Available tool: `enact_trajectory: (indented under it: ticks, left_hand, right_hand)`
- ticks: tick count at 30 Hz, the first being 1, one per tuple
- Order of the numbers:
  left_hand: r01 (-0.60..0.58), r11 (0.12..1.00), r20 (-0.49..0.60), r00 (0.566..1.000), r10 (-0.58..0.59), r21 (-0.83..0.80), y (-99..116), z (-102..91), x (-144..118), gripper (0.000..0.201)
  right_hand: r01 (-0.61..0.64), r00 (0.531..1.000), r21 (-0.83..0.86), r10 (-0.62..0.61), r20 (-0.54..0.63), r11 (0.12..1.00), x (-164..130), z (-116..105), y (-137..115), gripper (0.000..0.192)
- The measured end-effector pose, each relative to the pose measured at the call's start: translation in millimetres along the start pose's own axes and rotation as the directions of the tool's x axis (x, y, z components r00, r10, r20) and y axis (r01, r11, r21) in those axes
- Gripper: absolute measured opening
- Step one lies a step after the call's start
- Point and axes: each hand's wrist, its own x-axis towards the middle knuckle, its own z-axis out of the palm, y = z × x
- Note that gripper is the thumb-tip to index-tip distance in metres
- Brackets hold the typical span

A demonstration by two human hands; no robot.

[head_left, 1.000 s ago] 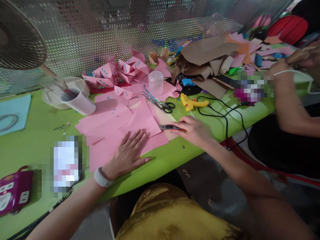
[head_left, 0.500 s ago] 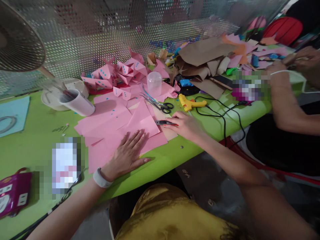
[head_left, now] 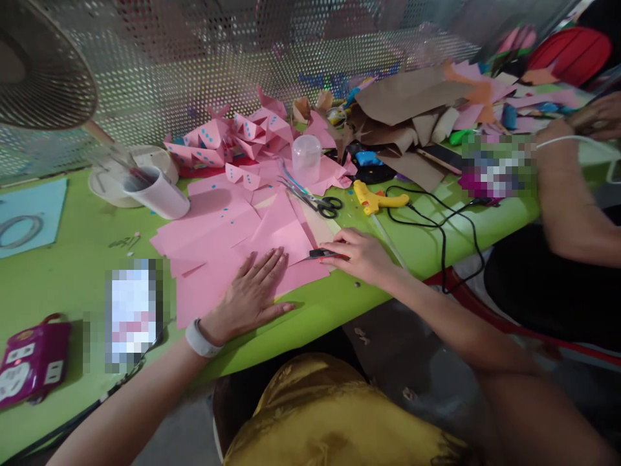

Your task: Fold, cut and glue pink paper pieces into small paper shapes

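My left hand (head_left: 250,294) lies flat, fingers spread, on a pile of pink paper sheets (head_left: 228,246) spread over the green table (head_left: 72,272). My right hand (head_left: 361,254) grips a small cutter with a red handle (head_left: 323,254), its blade pointing left at the right edge of the pink sheets. A white band is on my left wrist.
Black-handled scissors (head_left: 320,204), a clear plastic cup (head_left: 306,158), a yellow glue gun (head_left: 373,199) with black cable, folded pink dotted shapes (head_left: 233,139), a tipped white cup (head_left: 155,192), a fan (head_left: 43,71), a purple power strip (head_left: 29,362). Another person's arm (head_left: 567,194) at right.
My right hand with the cutter has drawn slightly nearer and lower along the paper's right edge. My left hand stays pressed on the pink sheets.
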Motion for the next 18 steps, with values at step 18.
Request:
enact_trajectory:
  ticks: [18]
  left_hand:
    - [-0.005, 1.000, -0.025, 1.000, 0.005, -0.001, -0.4, 1.4, -1.0, 0.092]
  right_hand:
    - [0.053, 0.998, -0.002, -0.053, 0.031, 0.999, -6.0, -13.2, 0.1, 0.031]
